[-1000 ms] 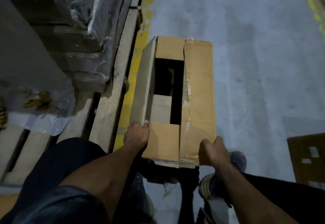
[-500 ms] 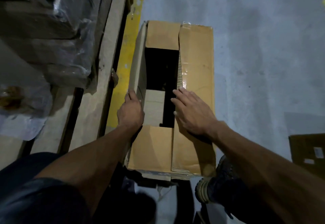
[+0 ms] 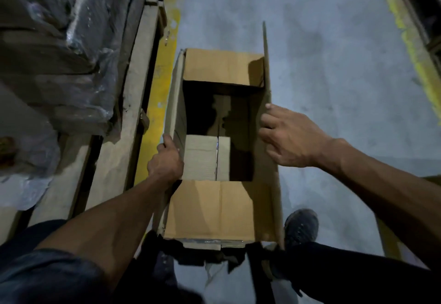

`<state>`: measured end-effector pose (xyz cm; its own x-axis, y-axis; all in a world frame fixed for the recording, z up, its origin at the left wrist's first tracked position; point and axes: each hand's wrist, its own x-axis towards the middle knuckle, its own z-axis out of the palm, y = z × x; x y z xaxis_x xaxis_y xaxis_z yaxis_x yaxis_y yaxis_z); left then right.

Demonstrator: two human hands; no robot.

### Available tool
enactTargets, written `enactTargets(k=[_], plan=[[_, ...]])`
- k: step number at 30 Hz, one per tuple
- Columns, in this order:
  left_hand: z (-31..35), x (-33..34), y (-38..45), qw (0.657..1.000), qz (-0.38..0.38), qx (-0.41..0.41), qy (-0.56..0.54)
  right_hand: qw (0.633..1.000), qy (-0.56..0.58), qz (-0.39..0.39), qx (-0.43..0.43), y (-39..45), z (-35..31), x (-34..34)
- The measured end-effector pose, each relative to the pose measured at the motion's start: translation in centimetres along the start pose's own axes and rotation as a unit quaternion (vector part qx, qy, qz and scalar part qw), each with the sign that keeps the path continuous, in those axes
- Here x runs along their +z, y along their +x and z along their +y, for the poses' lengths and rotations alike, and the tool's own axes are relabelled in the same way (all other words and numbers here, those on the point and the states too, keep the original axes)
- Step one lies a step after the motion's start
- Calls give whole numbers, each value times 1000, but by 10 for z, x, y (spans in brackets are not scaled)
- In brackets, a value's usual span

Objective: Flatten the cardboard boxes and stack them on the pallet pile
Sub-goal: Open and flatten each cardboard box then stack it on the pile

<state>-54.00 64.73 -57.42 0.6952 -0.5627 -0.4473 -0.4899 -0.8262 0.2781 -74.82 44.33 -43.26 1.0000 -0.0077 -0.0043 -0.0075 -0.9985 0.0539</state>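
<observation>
Cardboard box stands open on the grey floor at the centre of the frame. The left hand grips its left flap; the right hand seems to pinch the raised right flap. A wooden pallet with wrapped goods lies left.

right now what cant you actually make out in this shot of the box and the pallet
Head view only:
- Far half of the cardboard box floor: lost in deep shadow.
- Left hand fingertips: curled over the left flap, hidden behind it.
- Right hand fingertips: behind the raised right flap.
- Goods on the pallet: veiled by plastic wrap, cut off by the left edge.
- Box's near end: covered by dark clothing.
</observation>
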Motion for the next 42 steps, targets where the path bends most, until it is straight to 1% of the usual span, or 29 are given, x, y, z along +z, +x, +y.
enactTargets(k=[2, 3, 6, 9, 12, 14, 17, 18, 21, 22, 27, 32, 34, 36, 37, 39, 40, 42], plan=[[2, -5, 0, 999, -31, -11, -11, 999, -21, -28, 29, -20, 12, -9], [3, -7, 0, 999, -42, -16, -9, 996, -35, -56, 56, -29, 16, -11], [1, -9, 2, 997, -61, -28, -22, 966, -40, -189, 169, -52, 17, -4], [-2, -5, 5, 997, -57, -24, -52, 917, 40, -250, 307, -60, 7, 21], [-3, -3, 6, 998, -41, -20, -53, 848, 166, -283, 417, -57, -10, 56], [-4, -2, 6, 998, -30, -17, -53, 813, 218, -279, 461, -51, -23, 74], [-4, -2, 5, 998, -23, -15, -57, 781, 251, -246, 516, -40, -39, 92], [-4, -2, 5, 998, -23, -16, -57, 773, 254, -232, 534, -36, -44, 96], [-2, -3, 3, 999, -9, -10, -44, 781, 231, -189, 549, -34, -54, 107], [0, -3, 0, 999, 0, -8, -39, 777, 236, -171, 558, -34, -56, 111], [5, -4, -7, 996, 52, -8, -75, 721, 283, -121, 621, -30, -59, 122], [24, -18, -9, 988, 119, 44, -88, 680, 308, -69, 662, -27, -53, 116], [32, -28, -4, 982, 132, 64, -119, 663, 326, -41, 673, -21, -43, 113], [37, -36, 8, 980, 113, 92, -136, 657, 339, -27, 673, -16, -32, 109], [38, -38, 12, 982, 96, 119, -115, 661, 343, -32, 666, -15, -27, 108], [41, -40, 16, 979, 52, 198, -21, 667, 357, -43, 653, -16, -22, 108], [43, -40, 15, 970, 20, 239, 26, 660, 372, -45, 651, -18, -21, 109], [48, -38, 8, 950, -62, 295, 85, 628, 415, -37, 658, -23, -20, 113]])
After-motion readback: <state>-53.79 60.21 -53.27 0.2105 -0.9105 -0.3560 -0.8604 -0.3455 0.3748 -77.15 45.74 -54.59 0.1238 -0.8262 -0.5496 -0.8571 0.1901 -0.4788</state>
